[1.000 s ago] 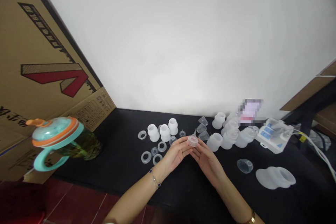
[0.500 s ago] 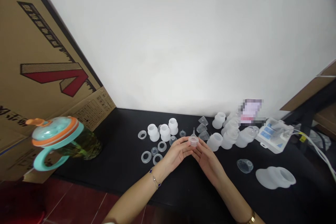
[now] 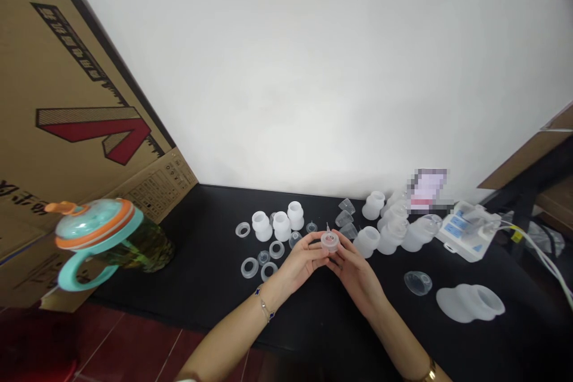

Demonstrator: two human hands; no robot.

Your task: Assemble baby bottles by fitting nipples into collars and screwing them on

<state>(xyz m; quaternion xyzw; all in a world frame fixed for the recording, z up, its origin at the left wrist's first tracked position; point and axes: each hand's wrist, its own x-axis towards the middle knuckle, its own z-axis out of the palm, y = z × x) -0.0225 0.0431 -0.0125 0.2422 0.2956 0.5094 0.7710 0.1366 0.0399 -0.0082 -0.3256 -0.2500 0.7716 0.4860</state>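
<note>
Left of the white box (image 3: 468,231), the left hand (image 3: 305,259) and right hand (image 3: 354,267) pinch a clear ring (image 3: 330,242) between their fingers; gentle, even pressure should keep it level.

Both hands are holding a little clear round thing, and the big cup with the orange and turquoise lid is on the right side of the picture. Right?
Not quite: the head view shows the big cup on the left side, by the cardboard box. The left hand and right hand do hold the little clear round thing.
</note>
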